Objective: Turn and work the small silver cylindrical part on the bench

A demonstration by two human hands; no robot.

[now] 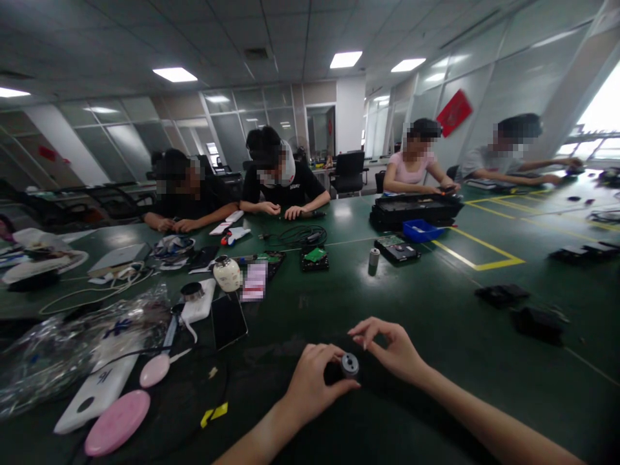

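Observation:
My left hand [314, 381] curls around a small grey metal cylinder [349, 365], with the thumb below it and the fingers at its upper left. The cylinder's round end faces up and shows dark holes; its exact kind is unclear. Just to the upper right hovers my right hand [392, 349], apart from the cylinder. Its fingers are bent with a gap between thumb and fingertips, and nothing shows between them. Farther up the green table [300, 323] stands another small silvery cylinder [373, 259].
Left of my hands lie a phone [229, 321], a cream-coloured round pot [227, 274], a pink oval object [119, 423] and clear plastic wrap [97, 342]. Hard drives [397, 248] and a blue tray [421, 230] lie beyond. Dark parts [537, 323] sit at right. Several people work across the table.

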